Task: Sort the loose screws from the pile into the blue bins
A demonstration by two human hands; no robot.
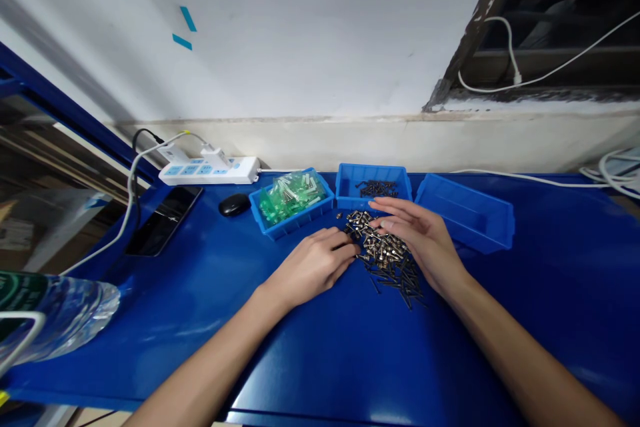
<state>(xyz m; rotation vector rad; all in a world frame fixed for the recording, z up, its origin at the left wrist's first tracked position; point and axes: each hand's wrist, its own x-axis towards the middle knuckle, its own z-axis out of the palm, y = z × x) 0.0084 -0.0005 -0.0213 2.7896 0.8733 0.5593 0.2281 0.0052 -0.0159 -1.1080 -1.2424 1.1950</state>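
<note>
A pile of dark screws and small metal pieces lies on the blue table. My left hand rests palm down at the pile's left edge, its fingers curled and touching the pieces. My right hand lies over the pile's right side with fingers stretched out flat toward the left. Behind the pile stand three blue bins: the left bin holds green plastic parts, the middle bin holds a few dark screws, the right bin looks empty.
A white power strip with plugs, a black mouse and a dark phone sit at the back left. A clear water bottle lies at the left edge. White cables run along the back right.
</note>
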